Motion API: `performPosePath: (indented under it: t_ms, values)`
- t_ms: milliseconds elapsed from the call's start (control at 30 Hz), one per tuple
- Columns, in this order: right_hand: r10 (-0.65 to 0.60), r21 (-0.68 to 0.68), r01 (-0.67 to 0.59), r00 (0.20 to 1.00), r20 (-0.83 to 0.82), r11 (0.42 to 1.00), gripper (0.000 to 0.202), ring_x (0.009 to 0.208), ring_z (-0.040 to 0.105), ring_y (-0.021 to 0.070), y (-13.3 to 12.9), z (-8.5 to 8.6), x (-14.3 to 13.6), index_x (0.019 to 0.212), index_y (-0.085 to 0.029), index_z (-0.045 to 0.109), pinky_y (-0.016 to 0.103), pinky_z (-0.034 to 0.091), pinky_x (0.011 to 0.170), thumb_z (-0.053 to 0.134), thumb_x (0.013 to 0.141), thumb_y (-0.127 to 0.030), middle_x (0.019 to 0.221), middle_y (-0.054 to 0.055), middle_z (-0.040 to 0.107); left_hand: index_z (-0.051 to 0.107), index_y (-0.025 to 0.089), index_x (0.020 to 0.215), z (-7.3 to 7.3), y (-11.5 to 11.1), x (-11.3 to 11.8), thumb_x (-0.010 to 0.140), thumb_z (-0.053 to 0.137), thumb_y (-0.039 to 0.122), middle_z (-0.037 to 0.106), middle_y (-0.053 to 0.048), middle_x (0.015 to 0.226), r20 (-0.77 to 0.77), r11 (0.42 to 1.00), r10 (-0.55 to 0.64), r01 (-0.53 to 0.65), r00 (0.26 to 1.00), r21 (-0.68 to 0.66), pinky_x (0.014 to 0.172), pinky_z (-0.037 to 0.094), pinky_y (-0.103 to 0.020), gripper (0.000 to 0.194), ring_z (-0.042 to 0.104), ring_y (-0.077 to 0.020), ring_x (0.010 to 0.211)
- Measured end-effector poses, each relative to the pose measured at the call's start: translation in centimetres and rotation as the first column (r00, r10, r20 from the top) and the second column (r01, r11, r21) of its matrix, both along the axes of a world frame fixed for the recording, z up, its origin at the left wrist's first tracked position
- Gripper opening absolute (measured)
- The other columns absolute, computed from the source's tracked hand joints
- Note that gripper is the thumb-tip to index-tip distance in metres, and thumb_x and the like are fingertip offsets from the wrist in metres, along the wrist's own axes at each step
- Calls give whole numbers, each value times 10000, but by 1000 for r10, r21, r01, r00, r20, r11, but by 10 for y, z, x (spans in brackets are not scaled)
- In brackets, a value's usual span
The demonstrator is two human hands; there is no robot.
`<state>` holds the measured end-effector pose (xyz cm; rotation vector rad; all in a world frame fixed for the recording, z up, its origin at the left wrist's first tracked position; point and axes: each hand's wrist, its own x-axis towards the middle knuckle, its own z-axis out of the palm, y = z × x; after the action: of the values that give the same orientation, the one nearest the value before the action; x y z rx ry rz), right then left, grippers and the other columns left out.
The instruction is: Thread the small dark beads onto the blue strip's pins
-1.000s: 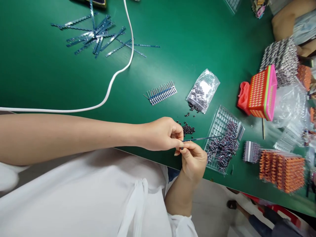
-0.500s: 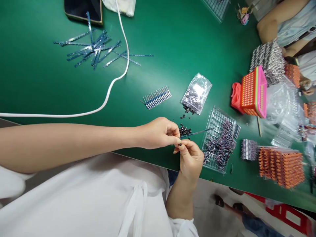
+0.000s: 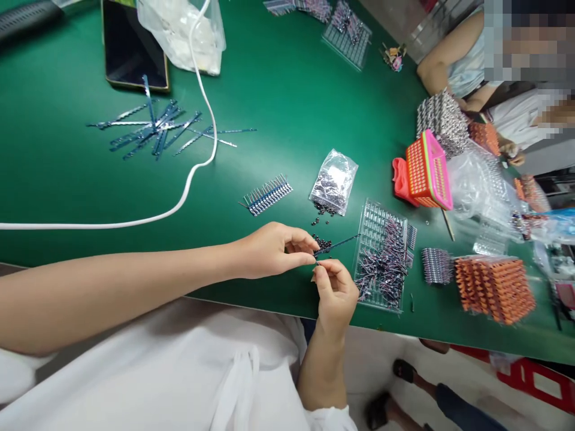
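My left hand (image 3: 281,250) reaches in from the left, its fingertips pinching one end of a thin dark blue strip (image 3: 339,243). The strip's other end points right, toward a clear plastic tray (image 3: 371,218). Fingertip to fingertip with it, my right hand (image 3: 338,292) is closed in a pinch; a tiny dark bit shows there, too small to name. Small black beads (image 3: 322,243) lie in a pile just behind the fingers. A clear bag (image 3: 335,182) of similar beads lies farther back, with some spilled at its mouth. Thin, dark, wire-like pieces (image 3: 384,263) heap on the tray.
Loose blue strips (image 3: 157,129), a phone (image 3: 135,51) and a white cable (image 3: 191,179) lie at left. A row of pronged parts (image 3: 269,194) sits mid-table. Rightward stand a basket (image 3: 420,170) and orange stacks (image 3: 494,287). Another person's hand (image 3: 512,152) is at far right.
The camera view has shifted, so the table items appear farther left and mostly lower. My hands remain together at the strip's end, with the fingertips slightly changed in position.
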<state>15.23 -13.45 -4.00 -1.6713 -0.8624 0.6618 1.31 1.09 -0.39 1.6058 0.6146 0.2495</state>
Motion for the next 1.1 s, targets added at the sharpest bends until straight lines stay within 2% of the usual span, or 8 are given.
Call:
performPosePath:
  t_ms: [100, 267, 500, 600, 700, 833, 967, 1100]
  values:
    - [22, -11, -21, 999, 46, 1000, 115, 662, 565, 103, 0, 0, -2, 871, -193, 684, 238, 455, 607, 650, 876, -304, 772, -14, 603, 743, 163, 869, -3, 0, -1, 871, 602, 322, 734, -36, 880, 29, 985, -14, 9, 999, 171, 735, 485, -264, 213, 667, -159, 789]
    - [29, -9, -28, 987, 156, 1000, 118, 664, 563, 103, 4, 3, -10, 846, -196, 675, 237, 465, 619, 623, 882, -296, 761, -15, 620, 676, 149, 779, -15, -4, -2, 883, 578, 292, 658, -33, 779, 89, 926, 50, -80, 995, 368, 690, 462, -256, 202, 615, -150, 748]
    - [-5, 20, 0, 969, 248, 1000, 109, 631, 564, 96, 6, 6, -19, 834, -192, 650, 224, 477, 586, 607, 880, -280, 731, -14, 631, 629, 161, 696, -13, -10, -1, 880, 556, 260, 639, -24, 715, 153, 871, 103, -164, 983, 463, 658, 435, -253, 221, 580, -145, 703]
    - [-18, 51, 4, 960, 280, 999, 87, 603, 549, 90, 5, 7, -21, 826, -194, 648, 221, 474, 573, 613, 871, -259, 712, -21, 623, 637, 166, 683, -9, -10, 0, 864, 579, 302, 647, -23, 729, 99, 912, 137, -164, 986, 376, 666, 436, -255, 234, 585, -145, 703]
    - [-35, 59, 17, 944, 329, 998, 76, 599, 546, 87, 2, 9, -18, 829, -195, 653, 218, 473, 571, 610, 871, -241, 710, -22, 623, 666, 178, 722, -10, -7, 2, 844, 623, 397, 659, -8, 739, -3, 981, 145, -144, 989, 129, 645, 438, -251, 255, 588, -144, 691]
    - [-103, 37, 97, 908, 406, 995, 83, 641, 575, 94, -13, 12, 5, 831, -194, 677, 219, 479, 602, 621, 873, -238, 746, -9, 652, 674, 187, 788, -16, -2, 4, 802, 687, 475, 668, 6, 745, -22, 969, 191, -192, 981, -154, 645, 449, -243, 289, 599, -142, 702]
    - [-249, 17, 270, 861, 443, 963, 144, 715, 613, 122, -32, 12, 40, 857, -181, 704, 237, 499, 634, 644, 870, -312, 811, 25, 671, 678, 186, 817, -17, 0, 5, 785, 715, 466, 744, -26, 827, -32, 946, 205, -206, 978, -251, 689, 492, -260, 284, 662, -169, 782]
    - [-278, 9, 316, 823, 496, 949, 202, 778, 633, 145, -45, 15, 63, 859, -173, 715, 258, 523, 672, 647, 868, -364, 845, 49, 680, 671, 176, 840, -15, 1, 5, 803, 688, 458, 785, -70, 861, -28, 946, 201, -202, 979, -253, 721, 538, -310, 286, 712, -214, 835]
